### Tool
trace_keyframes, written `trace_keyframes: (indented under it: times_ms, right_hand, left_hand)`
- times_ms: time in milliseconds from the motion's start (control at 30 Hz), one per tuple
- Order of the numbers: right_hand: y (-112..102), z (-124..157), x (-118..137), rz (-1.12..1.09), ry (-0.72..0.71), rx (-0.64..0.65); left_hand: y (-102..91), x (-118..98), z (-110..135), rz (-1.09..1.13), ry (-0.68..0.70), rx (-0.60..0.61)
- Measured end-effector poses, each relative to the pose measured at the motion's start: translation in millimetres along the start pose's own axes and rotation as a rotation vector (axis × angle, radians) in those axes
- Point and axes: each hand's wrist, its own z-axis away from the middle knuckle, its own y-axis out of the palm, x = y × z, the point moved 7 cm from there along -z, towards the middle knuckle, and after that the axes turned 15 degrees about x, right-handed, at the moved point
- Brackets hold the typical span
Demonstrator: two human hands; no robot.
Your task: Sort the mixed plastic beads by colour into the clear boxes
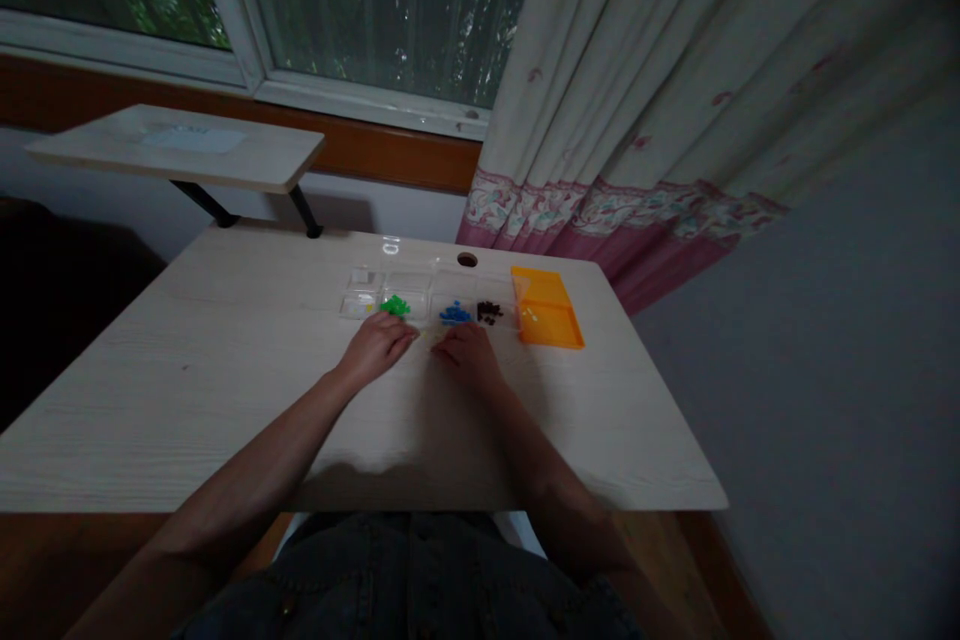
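Three colours of small pieces lie gathered in heaps along the row of clear boxes (409, 282): green pieces (395, 305), blue pieces (454, 313) and dark brown pieces (489, 312). That much looks done to me. What seems left is the pale bits (425, 333) on the table (247, 370) between my hands, near the boxes' front edge — too faint for me to count. A yellow speck (369, 307) shows at the leftmost box, and a few whitish bits (529, 314) lie in the orange tray (561, 322) on the right.

My left hand (377, 348) and right hand (471, 358) have their fingers curled, tips drawn in; I cannot tell whether either pinches a piece. On the raised shelf (97, 142), a sheet (196, 138) carries faint marks — unreadable, and I make out no brand.
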Motion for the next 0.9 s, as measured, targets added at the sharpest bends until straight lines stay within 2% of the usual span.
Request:
trace_keyframes:
  times_ms: [167, 300, 567, 800, 900]
  right_hand:
    - [-51, 19, -46, -0.026, 0.186, -0.374]
    - [-74, 41, -80, -0.003, 0.369, -0.562]
    - [-81, 75, -134, 0.105, 0.720, -0.579]
    - [-96, 101, -139, 0.103, 0.960, -0.650]
    - [-94, 104, -141, 0.110, 1.038, -0.611]
  left_hand:
    - [12.5, -10, -3, 0.038, 0.102, 0.037]
    - [14.5, -11, -3, 0.028, 0.078, 0.016]
    - [14.4, -7, -1, -0.040, 0.019, 0.011]
    - [17.8, -4, -3, -0.039, 0.015, 0.015]
    - [18.3, -2, -3, -0.026, 0.012, 0.017]
